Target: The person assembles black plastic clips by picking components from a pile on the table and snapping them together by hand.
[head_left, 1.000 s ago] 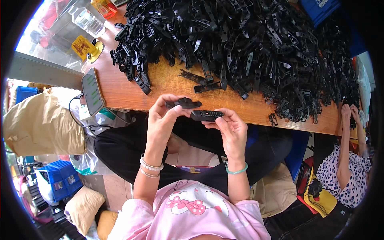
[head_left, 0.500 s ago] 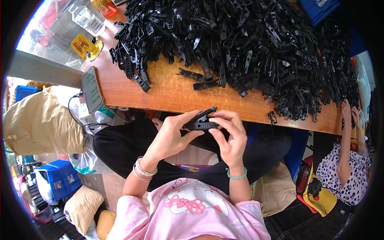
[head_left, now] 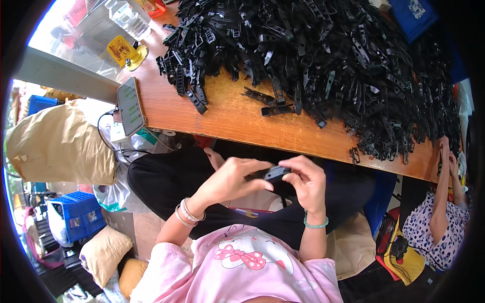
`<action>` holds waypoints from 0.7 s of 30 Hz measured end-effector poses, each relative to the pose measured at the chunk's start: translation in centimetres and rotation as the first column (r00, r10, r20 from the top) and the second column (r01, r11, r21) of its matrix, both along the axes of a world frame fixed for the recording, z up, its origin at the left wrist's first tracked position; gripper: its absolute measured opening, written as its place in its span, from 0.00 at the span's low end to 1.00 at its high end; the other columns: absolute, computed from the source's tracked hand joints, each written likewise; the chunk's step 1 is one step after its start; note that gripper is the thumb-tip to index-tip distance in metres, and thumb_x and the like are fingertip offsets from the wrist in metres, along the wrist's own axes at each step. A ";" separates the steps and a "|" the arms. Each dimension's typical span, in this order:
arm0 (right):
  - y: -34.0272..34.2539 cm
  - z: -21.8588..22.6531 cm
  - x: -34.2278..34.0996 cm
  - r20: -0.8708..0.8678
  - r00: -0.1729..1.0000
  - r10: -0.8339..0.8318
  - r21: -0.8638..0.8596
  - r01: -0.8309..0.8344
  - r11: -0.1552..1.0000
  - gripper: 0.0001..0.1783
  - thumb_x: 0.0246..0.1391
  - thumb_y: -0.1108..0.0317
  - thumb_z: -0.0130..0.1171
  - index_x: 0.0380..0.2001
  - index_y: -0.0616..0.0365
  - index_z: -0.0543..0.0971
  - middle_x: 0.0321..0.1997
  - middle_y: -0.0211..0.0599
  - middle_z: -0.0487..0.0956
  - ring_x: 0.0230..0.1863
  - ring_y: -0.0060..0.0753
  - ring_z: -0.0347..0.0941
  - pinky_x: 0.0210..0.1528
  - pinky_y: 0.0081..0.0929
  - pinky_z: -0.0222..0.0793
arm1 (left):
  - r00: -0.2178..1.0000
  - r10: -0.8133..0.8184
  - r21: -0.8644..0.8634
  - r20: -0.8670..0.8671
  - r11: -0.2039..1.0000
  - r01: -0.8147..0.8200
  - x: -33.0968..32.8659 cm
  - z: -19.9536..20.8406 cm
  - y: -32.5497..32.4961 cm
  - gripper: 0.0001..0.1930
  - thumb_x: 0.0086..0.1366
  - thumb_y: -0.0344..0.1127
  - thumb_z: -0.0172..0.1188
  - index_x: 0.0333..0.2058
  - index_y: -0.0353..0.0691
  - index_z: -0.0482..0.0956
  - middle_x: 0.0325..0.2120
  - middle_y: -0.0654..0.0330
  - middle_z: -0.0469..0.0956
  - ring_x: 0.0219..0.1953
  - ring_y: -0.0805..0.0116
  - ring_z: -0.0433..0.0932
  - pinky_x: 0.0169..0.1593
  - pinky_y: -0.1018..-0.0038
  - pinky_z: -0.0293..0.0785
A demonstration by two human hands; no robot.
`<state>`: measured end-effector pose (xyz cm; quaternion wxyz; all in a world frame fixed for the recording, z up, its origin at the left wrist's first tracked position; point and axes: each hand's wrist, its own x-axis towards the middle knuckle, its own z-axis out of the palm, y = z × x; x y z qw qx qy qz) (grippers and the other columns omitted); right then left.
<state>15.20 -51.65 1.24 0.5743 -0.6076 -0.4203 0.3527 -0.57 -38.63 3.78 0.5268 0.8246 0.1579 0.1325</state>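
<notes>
Over my lap, just off the table's front edge, I hold a black plastic clip between both hands. My right hand pinches its right end with thumb and fingers. The thumb and forefinger of my left hand are round its left end, and part of the clip is hidden behind the fingers. Beyond my hands, a large heap of similar black clip parts covers much of the wooden table. A few loose parts lie at the heap's near edge.
A phone-like device leans at the table's left corner, its cable hanging down. Behind it stand a yellow holder and a clear bottle. Brown sacks and a blue basket are at left. Another person's hands work at far right.
Both hands have shifted right and slightly down with the clip. The clip's raised arm, standing up before, no longer shows. My head view has turned a little.
</notes>
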 end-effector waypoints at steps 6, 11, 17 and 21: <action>-1.4 -0.3 -0.7 -0.015 0.974 -0.228 -0.065 0.227 0.972 0.07 0.51 0.80 0.56 0.35 0.66 0.79 0.35 0.38 0.75 0.31 0.25 0.75 0.27 0.16 0.69 | 0.505 0.805 0.395 0.310 0.374 -0.839 -2.1 -3.2 8.1 0.05 0.57 0.19 0.53 0.33 0.33 0.73 0.25 0.55 0.74 0.22 0.66 0.73 0.26 0.74 0.68; -3.3 -0.5 3.4 0.662 0.417 -0.623 0.146 0.743 0.653 0.09 0.51 0.78 0.58 0.37 0.63 0.78 0.41 0.39 0.73 0.27 0.27 0.68 0.28 0.25 0.65 | 0.361 0.850 0.391 0.384 0.205 -0.898 -3.6 -4.1 17.3 0.13 0.63 0.26 0.48 0.46 0.33 0.74 0.38 0.50 0.75 0.37 0.61 0.75 0.43 0.72 0.68; -3.7 -1.8 5.4 0.750 0.380 -0.541 0.153 0.697 0.701 0.09 0.50 0.78 0.59 0.37 0.63 0.77 0.39 0.39 0.74 0.29 0.31 0.71 0.29 0.26 0.67 | 0.597 0.745 0.436 0.296 0.451 -0.779 -4.1 -5.3 24.5 0.18 0.67 0.37 0.48 0.53 0.38 0.71 0.56 0.45 0.66 0.59 0.52 0.64 0.62 0.69 0.56; -2.3 -1.9 4.1 0.743 0.416 -0.523 0.169 0.640 0.749 0.07 0.48 0.79 0.60 0.33 0.63 0.76 0.35 0.39 0.76 0.34 0.39 0.74 0.34 0.29 0.70 | 0.671 0.718 0.410 0.187 0.564 -0.717 -3.3 -6.1 21.6 0.18 0.66 0.35 0.49 0.52 0.36 0.71 0.55 0.46 0.67 0.59 0.53 0.64 0.61 0.68 0.57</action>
